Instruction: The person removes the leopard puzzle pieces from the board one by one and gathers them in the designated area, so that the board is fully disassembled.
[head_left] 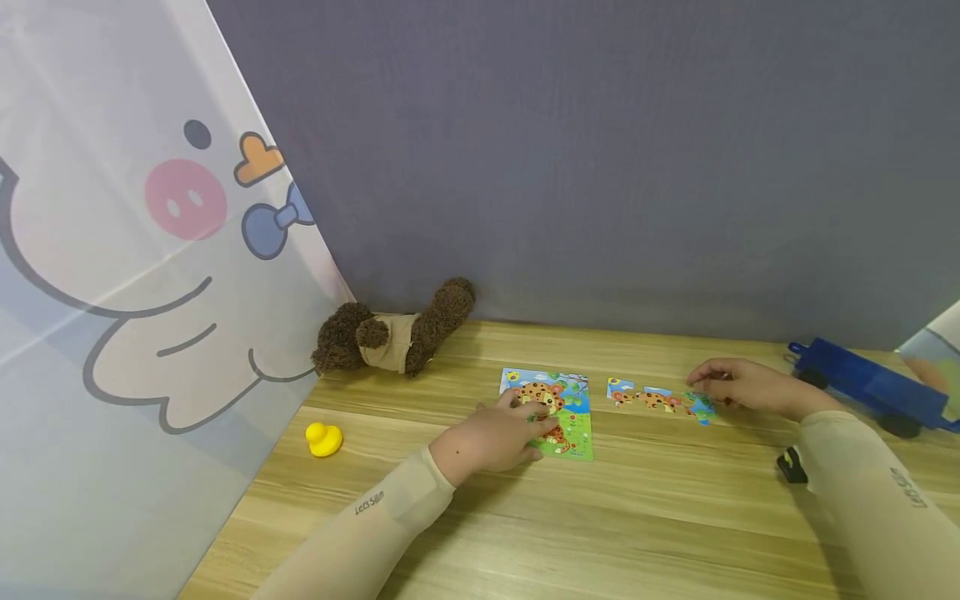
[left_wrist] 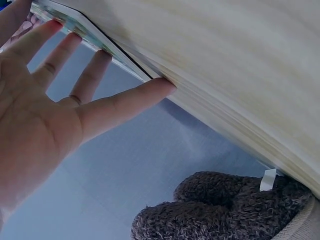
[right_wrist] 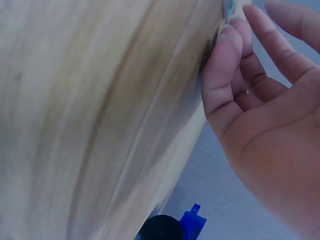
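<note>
Fingers spread, my left hand (head_left: 495,435) rests on a picture card (head_left: 577,425) that shows a spotted leopard cub. The left wrist view has its fingertips on the card's edge and one finger on the table. To the card's right lies a short strip of jigsaw pieces (head_left: 660,400) with a similar leopard picture. Over the strip's right end hovers my right hand (head_left: 753,390), fingers loosely bent. In the right wrist view, its lower fingertips (right_wrist: 227,37) are at the table surface beside a sliver of the pieces; no clear pinch shows.
A brown teddy bear (head_left: 386,337) lies at the back left, with a yellow rubber duck (head_left: 324,439) in front. At the right stands a blue toy trailer (head_left: 870,383) with black wheels. A small black object (head_left: 791,465) sits by my right sleeve. A grey panel (head_left: 600,167) rises behind the table.
</note>
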